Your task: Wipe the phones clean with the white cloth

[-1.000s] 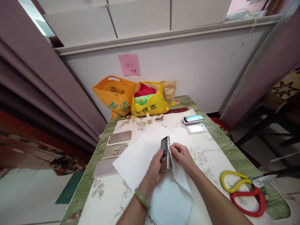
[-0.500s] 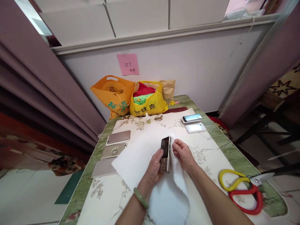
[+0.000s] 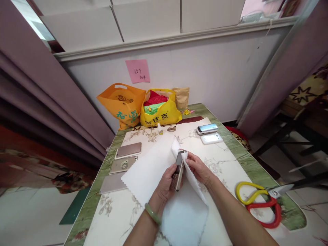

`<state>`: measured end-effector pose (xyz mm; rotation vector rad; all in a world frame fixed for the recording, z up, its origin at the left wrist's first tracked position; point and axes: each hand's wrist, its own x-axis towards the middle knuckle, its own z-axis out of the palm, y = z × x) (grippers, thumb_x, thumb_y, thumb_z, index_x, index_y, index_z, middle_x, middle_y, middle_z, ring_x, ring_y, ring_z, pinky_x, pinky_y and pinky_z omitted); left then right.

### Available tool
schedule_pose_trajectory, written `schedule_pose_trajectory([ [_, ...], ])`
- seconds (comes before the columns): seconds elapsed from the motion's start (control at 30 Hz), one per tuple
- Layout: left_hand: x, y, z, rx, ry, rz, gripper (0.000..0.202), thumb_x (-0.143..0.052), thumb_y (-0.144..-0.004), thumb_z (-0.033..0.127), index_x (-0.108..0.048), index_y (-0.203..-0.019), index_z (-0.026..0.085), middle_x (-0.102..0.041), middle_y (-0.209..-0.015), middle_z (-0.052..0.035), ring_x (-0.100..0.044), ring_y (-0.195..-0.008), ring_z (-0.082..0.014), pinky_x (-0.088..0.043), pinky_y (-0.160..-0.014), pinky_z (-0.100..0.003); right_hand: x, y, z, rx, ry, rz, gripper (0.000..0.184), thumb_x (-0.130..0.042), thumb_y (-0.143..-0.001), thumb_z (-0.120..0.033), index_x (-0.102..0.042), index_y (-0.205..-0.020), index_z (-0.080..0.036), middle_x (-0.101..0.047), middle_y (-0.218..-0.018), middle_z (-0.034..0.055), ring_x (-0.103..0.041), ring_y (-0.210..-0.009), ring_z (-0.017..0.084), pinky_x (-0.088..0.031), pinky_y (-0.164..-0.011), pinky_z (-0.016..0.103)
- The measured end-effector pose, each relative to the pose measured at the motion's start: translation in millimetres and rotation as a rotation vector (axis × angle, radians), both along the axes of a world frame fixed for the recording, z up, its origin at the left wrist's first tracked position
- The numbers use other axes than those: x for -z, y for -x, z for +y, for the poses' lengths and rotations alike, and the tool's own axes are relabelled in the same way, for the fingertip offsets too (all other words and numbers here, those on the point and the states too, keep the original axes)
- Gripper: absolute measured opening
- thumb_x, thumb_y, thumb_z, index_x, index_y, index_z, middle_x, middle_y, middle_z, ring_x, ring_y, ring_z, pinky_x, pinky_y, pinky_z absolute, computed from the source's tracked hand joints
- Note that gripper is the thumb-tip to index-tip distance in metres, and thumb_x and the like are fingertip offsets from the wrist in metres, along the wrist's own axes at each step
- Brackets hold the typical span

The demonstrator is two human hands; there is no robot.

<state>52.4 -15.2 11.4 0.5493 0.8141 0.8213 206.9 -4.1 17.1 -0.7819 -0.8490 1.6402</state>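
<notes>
My left hand [image 3: 166, 181] is closed round a keypad mobile phone [image 3: 176, 177], tilted over the middle of the table. A white cloth [image 3: 148, 164] with a zigzag edge lies beneath and drapes down toward me. With its fingers pinched, my right hand [image 3: 198, 167] holds a fold of this cloth against the phone's upper right edge. The cloth hides part of the phone's screen. A green bangle [image 3: 153, 214] circles my left wrist.
Three phones or phone cases [image 3: 128, 149] line the left side. Two more phones [image 3: 207, 128] lie at the right. Large scissors [image 3: 266, 201] with yellow and red handles rest near the right edge. Behind stand an orange bag [image 3: 123, 106], a yellow bag [image 3: 161, 116] and a small bottle [image 3: 160, 129].
My right hand has brought the cloth fold over the phone's upper edge. The phone has tilted and shifted slightly left in my left hand. The whole view has shifted a little.
</notes>
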Motion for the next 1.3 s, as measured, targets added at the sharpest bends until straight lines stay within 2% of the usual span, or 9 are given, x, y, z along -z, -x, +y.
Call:
schedule_pose_trajectory([
  [0.13,0.1,-0.3,0.6,0.016,0.022,-0.019,0.039,-0.068,-0.076,0.052,-0.055,-0.075,0.015,-0.048,-0.052,0.0042,-0.04,-0.039,-0.0068,-0.032,-0.039,-0.021,4.4,2.0,1.8,-0.025,0.037,0.031,0.055,-0.076,-0.072,-0.036,-0.061,-0.124,-0.028,-0.066,-0.099,0.0005,-0.059,-0.077,0.016,-0.049,-0.072,0.027],
  [0.33,4.6,0.8,2.1,0.014,0.02,-0.022,0.035,-0.067,-0.078,0.049,-0.054,-0.078,0.016,-0.051,-0.054,0.0038,-0.043,-0.041,-0.0076,-0.035,-0.041,-0.022,8.1,7.4,2.6,0.039,0.059,0.126,0.049,-0.075,-0.069,-0.026,-0.065,-0.117,-0.025,-0.065,-0.092,-0.0002,-0.055,-0.075,0.014,-0.047,-0.071,0.025],
  [0.6,8.6,1.4,2.3,0.006,0.02,-0.024,0.033,-0.07,-0.076,0.046,-0.056,-0.081,0.017,-0.054,-0.058,0.0045,-0.046,-0.042,-0.0079,-0.038,-0.042,-0.023,8.1,11.8,1.3,0.111,0.072,0.13,0.044,-0.071,-0.068,-0.025,-0.065,-0.111,-0.023,-0.062,-0.084,-0.0025,-0.053,-0.072,0.013,-0.044,-0.068,0.023],
  [0.7,6.6,0.7,2.9,-0.01,0.039,-0.016,0.035,-0.072,-0.074,0.047,-0.056,-0.082,0.017,-0.054,-0.057,0.0049,-0.048,-0.042,-0.0076,-0.038,-0.041,-0.022,6.3,10.7,0.4,0.081,0.061,0.13,0.048,-0.072,-0.07,-0.029,-0.062,-0.116,-0.025,-0.062,-0.087,-0.0021,-0.055,-0.075,0.014,-0.045,-0.071,0.024],
  [0.93,0.5,-1.6,1.2,-0.073,0.044,0.052,0.04,-0.073,-0.07,0.051,-0.054,-0.075,0.017,-0.052,-0.053,0.0055,-0.047,-0.041,-0.0073,-0.039,-0.04,-0.021,9.9,6.6,0.8,-0.041,-0.032,0.034,0.072,-0.079,-0.067,-0.031,-0.05,-0.132,-0.028,-0.063,-0.108,0.0014,-0.057,-0.099,0.019,-0.043,-0.087,0.028],
  [1.2,0.1,-2.5,-1.1,-0.073,0.031,0.032,0.038,-0.074,-0.071,0.049,-0.056,-0.076,0.016,-0.054,-0.053,0.0044,-0.048,-0.041,-0.0083,-0.039,-0.04,-0.022,19.0,9.6,0.1,0.046,-0.098,-0.017,0.068,-0.079,-0.067,-0.034,-0.053,-0.129,-0.026,-0.066,-0.106,0.0021,-0.059,-0.095,0.02,-0.045,-0.085,0.03],
  [1.3,-2.3,-5.0,-1.0,-0.133,-0.018,0.006,0.035,-0.074,-0.072,0.045,-0.062,-0.088,0.015,-0.062,-0.063,0.0018,-0.055,-0.048,-0.0099,-0.045,-0.048,-0.023,20.1,11.3,-0.1,0.076,-0.059,-0.015,0.062,-0.077,-0.069,-0.035,-0.056,-0.127,-0.025,-0.067,-0.109,0.0025,-0.06,-0.1,0.022,-0.045,-0.089,0.033],
])
